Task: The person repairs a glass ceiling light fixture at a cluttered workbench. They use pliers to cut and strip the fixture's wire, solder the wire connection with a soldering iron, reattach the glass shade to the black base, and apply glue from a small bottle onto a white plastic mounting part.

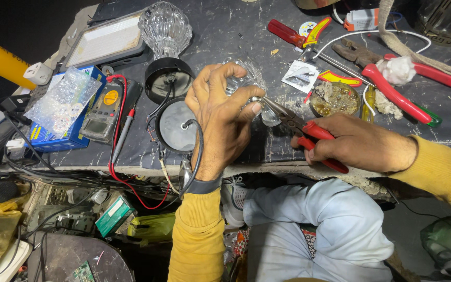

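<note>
L hand (pixel 220 117) on glass shade (pixel 241 78), R hand (pixel 356 142) w/ pliers (pixel 301 128)

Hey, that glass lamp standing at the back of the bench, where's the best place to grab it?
Grip the glass lamp by its narrow stem above the round black base, coming from the front. The faceted globe is wide and slippery-looking; the stem fits a closed hand.

Our left hand (pixel 220 117) covers most of the clear glass piece (pixel 246 78), so we cannot tell its shape. The pliers (pixel 301 128) vanish into our right hand (pixel 358 143), their red handles mostly hidden. At the worktop's (pixel 225 31) far right corner, a dark glass vessel (pixel 447 21) is cut by the picture's edge. What fills the small round tin (pixel 335 98) is too small to tell.
</note>
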